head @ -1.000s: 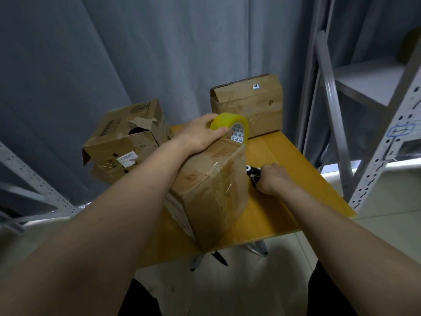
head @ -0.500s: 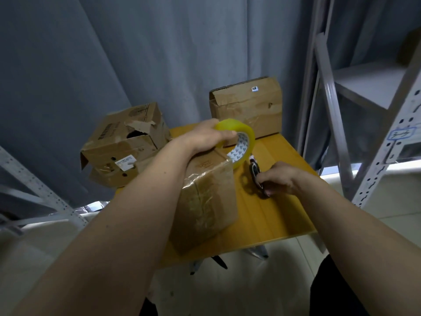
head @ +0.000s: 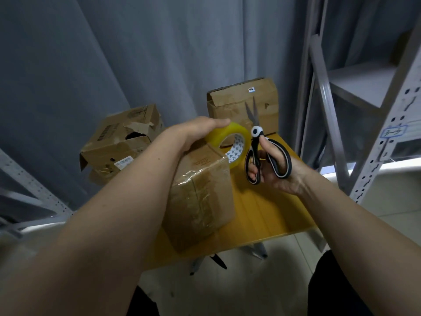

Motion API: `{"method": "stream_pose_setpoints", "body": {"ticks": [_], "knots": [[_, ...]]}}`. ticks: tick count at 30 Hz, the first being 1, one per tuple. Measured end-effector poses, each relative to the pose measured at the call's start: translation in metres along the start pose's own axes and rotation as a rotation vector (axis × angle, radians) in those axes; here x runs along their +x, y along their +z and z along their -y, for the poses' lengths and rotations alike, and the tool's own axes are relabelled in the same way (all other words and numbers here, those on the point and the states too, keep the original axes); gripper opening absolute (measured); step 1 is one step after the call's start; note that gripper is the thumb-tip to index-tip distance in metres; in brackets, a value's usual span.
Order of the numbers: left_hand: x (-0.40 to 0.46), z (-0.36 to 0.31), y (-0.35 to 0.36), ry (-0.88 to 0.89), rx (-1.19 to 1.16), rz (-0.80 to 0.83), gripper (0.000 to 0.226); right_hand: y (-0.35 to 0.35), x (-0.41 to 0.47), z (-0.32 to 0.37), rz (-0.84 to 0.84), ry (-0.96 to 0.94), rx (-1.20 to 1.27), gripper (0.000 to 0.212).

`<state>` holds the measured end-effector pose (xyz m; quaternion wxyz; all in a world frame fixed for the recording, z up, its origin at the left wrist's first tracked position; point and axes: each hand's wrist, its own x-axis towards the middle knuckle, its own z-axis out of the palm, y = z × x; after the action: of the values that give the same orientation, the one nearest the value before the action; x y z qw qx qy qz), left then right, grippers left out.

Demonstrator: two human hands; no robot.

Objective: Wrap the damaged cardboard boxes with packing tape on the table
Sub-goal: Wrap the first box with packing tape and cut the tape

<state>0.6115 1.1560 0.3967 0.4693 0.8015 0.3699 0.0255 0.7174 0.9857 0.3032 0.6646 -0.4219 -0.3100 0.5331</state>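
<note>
free: table [head: 268, 215] front-R | blocked: boxes [head: 243, 106] back, L

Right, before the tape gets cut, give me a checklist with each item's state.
1. Scissors held by the right hand, fingers through the handles: ok.
2. Blades parted, pointing up and away from the person: ok.
3. Tape roll gripped by the left hand at the top far edge of the wrapped box: ok.
4. Tape strand between roll and box pulled taut: cannot tell, clear tape barely shows.
5. Blades positioned at the strand: not ok, they stand above and right of the roll.
6. Wrapped box resting steady on the yellow table: ok.
</note>
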Motion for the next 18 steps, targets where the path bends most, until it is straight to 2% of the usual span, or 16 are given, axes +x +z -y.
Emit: {"method": "stream_pose_setpoints", "body": {"ticks": [2,5,7,9,12,15,18], "knots": [[0.001,-0.006,-0.010,-0.062,0.021,0.114,0.041,0.003,0.000,0.000,0.000,0.026,-0.050,0.050],[0.003,-0.011,-0.027,-0.014,0.154,0.263,0.027,0.009,0.005,0.000,-0.011,0.066,-0.109,0.058],[0.001,-0.007,-0.033,0.016,0.156,0.338,0.026,0.012,0.011,0.000,0.009,0.072,-0.148,0.058],[0.003,0.007,-0.038,0.018,0.047,0.352,0.034,0.013,0.015,0.002,0.044,0.075,-0.206,0.059],[0.008,0.029,-0.043,0.059,-0.121,0.300,0.026,0.007,0.016,0.008,0.177,0.119,-0.286,0.069],[0.010,0.038,-0.050,0.129,-0.198,0.299,0.027,-0.004,0.011,0.015,0.307,0.148,-0.345,0.074],[0.011,0.036,-0.050,0.133,-0.185,0.345,0.031,-0.013,0.007,0.018,0.364,0.168,-0.418,0.075]]}}
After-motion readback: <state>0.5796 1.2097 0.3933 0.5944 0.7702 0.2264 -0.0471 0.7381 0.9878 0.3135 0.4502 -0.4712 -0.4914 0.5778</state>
